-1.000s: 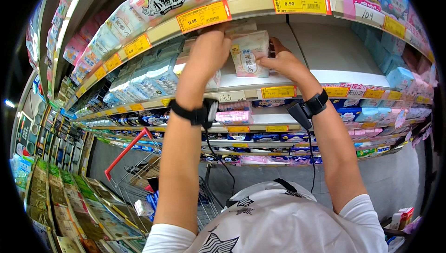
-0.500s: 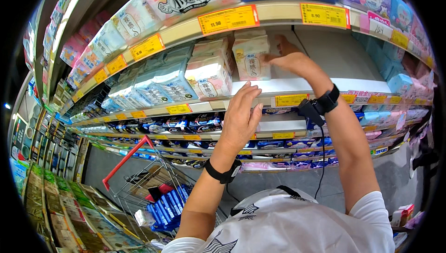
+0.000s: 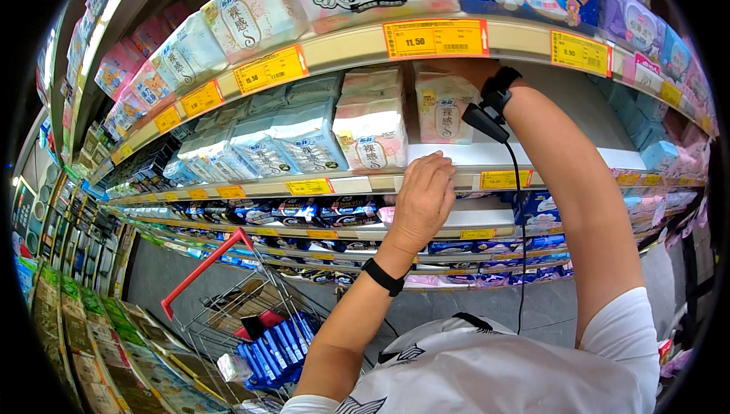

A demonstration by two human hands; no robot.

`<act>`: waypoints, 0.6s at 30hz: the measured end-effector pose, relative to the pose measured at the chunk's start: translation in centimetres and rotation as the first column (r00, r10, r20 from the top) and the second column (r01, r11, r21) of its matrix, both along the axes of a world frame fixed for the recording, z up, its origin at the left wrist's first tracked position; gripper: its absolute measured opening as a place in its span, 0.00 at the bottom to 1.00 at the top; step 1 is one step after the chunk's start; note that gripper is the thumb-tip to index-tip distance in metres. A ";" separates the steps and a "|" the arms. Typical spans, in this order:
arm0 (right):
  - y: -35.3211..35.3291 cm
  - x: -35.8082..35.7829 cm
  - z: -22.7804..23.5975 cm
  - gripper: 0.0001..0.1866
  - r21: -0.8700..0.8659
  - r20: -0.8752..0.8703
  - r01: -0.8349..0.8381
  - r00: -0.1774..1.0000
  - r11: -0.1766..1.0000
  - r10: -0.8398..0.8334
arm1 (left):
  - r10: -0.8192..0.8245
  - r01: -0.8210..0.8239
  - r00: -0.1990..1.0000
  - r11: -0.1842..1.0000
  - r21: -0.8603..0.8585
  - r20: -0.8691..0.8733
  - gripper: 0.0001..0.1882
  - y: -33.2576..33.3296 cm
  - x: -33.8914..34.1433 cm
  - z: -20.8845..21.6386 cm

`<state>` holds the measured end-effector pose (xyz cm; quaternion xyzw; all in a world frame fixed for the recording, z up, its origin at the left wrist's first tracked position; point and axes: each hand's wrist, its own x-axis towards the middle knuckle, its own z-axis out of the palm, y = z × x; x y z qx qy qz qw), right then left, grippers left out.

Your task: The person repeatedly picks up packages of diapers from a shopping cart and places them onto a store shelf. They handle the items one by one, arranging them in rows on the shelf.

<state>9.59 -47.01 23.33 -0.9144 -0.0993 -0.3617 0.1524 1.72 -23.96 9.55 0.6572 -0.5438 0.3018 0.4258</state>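
Observation:
My left hand (image 3: 423,203) rests with its fingertips on the front edge of the white shelf (image 3: 456,157) and holds nothing. My right arm reaches deep into the same shelf. My right hand (image 3: 456,70) is mostly hidden under the upper shelf, at the top of a pink and white soft pack (image 3: 442,108) standing at the back. Whether it grips the pack cannot be seen. A black band with a small device (image 3: 490,102) sits on the right wrist. Another pink and white pack (image 3: 372,133) stands just left of it, above my left hand.
Pale blue packs (image 3: 266,144) fill the shelf to the left. Yellow price tags (image 3: 435,38) line the shelf edges. A wire shopping cart with a red handle (image 3: 201,268) stands at lower left and holds blue packs (image 3: 277,344). More stocked shelves lie below.
My left hand came down from the pack on the upper part of the shelf to the shelf's front edge. My right hand pushed further back into the shelf with the pack.

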 end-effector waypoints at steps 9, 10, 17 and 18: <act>0.2 3.2 0.1 0.32 0.006 0.076 0.074 0.994 0.997 -0.074 | -0.014 0.014 0.999 1.000 -0.001 -0.032 0.14 0.1 -0.1 0.5; 0.5 3.8 0.2 0.32 0.004 0.086 0.073 0.994 0.997 -0.073 | -0.011 0.011 0.999 1.000 0.002 -0.033 0.14 0.3 0.0 0.4; -0.3 3.8 0.3 0.33 0.013 0.118 0.119 0.986 0.993 -0.120 | -0.035 0.035 0.999 0.999 -0.014 -0.031 0.14 -0.3 -0.1 0.3; 0.0 4.2 0.3 0.33 0.015 0.125 0.112 0.986 0.994 -0.113 | -0.025 0.024 0.999 1.000 -0.010 -0.029 0.14 -0.2 0.0 0.3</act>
